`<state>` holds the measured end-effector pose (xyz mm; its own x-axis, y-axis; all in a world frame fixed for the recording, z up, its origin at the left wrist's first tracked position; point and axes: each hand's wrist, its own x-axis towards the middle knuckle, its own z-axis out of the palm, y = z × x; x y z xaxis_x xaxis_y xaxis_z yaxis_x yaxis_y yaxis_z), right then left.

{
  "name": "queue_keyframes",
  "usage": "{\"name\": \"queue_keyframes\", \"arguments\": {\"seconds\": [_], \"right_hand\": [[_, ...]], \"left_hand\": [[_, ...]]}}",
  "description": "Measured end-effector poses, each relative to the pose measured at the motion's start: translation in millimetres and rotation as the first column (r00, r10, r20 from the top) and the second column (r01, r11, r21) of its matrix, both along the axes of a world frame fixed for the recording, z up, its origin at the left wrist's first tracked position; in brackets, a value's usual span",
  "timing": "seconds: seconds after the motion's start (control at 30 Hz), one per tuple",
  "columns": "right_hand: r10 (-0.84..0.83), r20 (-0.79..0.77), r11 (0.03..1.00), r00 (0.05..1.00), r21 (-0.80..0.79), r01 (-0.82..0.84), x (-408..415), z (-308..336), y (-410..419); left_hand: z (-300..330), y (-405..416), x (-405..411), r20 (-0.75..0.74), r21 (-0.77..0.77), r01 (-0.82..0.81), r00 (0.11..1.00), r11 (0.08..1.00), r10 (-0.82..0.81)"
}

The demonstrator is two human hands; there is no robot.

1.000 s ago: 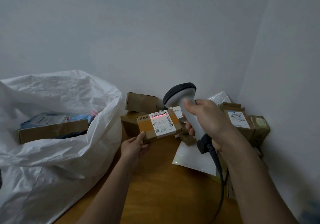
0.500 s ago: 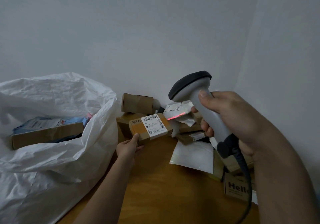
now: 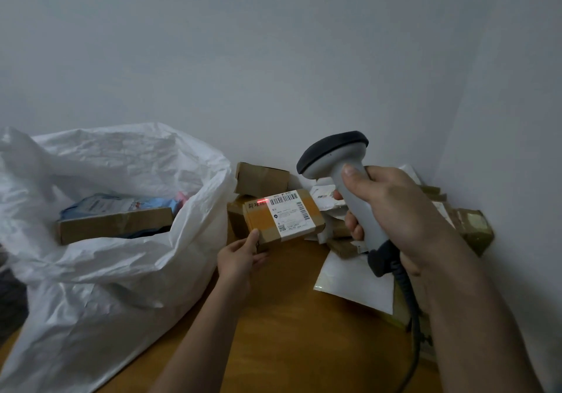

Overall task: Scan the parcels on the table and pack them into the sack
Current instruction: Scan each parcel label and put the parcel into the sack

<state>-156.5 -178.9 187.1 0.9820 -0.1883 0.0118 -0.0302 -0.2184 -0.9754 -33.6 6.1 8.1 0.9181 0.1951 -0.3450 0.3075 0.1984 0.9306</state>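
Open-mouthed white sack (image 3: 100, 240) slumped across the left of the wooden table (image 3: 286, 325), a long brown carton (image 3: 114, 224) and a blue-and-white mailer (image 3: 121, 205) lying inside it; heap of unscanned parcels (image 3: 337, 231) against the wall in the far right corner, a flat white mailer (image 3: 354, 280) at its near edge. Right hand (image 3: 395, 213) wrapped around the grey handle of a barcode scanner (image 3: 343, 179), head tilted down and left. Left hand (image 3: 240, 255) pinching the near corner of a small labelled box (image 3: 282, 214), held above the table between sack and heap, red scan line (image 3: 262, 200) just left of its barcode.
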Motion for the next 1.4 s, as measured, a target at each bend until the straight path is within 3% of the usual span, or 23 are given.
{"name": "queue_keyframes", "arguments": {"seconds": [0.37,0.57,0.67,0.77,0.87,1.0,1.13,1.23,1.4], "right_hand": [[0.083,0.039,0.989,0.996,0.12,-0.087,21.5,-4.6,38.6],[-0.016,0.069,0.941,0.998,0.337,-0.008,27.7,-22.9,44.6],[-0.008,0.051,0.934,0.999,0.356,-0.011,32.3,-29.6,42.3],[-0.017,0.038,0.935,0.999,0.354,0.002,37.0,-36.1,41.8],[-0.045,0.011,0.931,0.999,0.364,0.038,42.7,-45.8,37.8],[-0.111,-0.038,0.925,0.993,0.362,0.117,50.0,-60.5,23.1],[-0.188,-0.059,0.916,0.98,0.35,0.197,55.8,-73.0,0.8],[-0.246,-0.101,0.899,0.964,0.349,0.266,60.5,-87.7,-20.9],[-0.316,-0.184,0.87,0.931,0.335,0.362,76.6,-117.6,-60.9]], "left_hand": [[39.3,38.9,-21.9,0.108,-0.07,-0.055,0.992,0.996,0.062],[82.1,67.4,-26.3,0.218,-0.131,-0.306,0.919,0.943,0.328],[96.2,86.3,-8.1,0.191,-0.205,-0.481,0.834,0.852,0.517],[105.5,92.1,13.4,0.156,-0.192,-0.538,0.809,0.821,0.566],[102.4,78.8,21.7,0.181,0.02,-0.517,0.843,0.856,0.506],[72.4,43.5,24.6,0.381,0.091,-0.438,0.845,0.894,0.375],[36.3,1.2,26.6,0.414,0.203,-0.278,0.893,0.939,0.175],[0.9,-28.3,35.8,0.313,0.31,-0.144,0.949,0.94,0.042],[-65.3,-66.7,56.3,-0.019,0.427,0.137,0.99,0.894,-0.143]]}}
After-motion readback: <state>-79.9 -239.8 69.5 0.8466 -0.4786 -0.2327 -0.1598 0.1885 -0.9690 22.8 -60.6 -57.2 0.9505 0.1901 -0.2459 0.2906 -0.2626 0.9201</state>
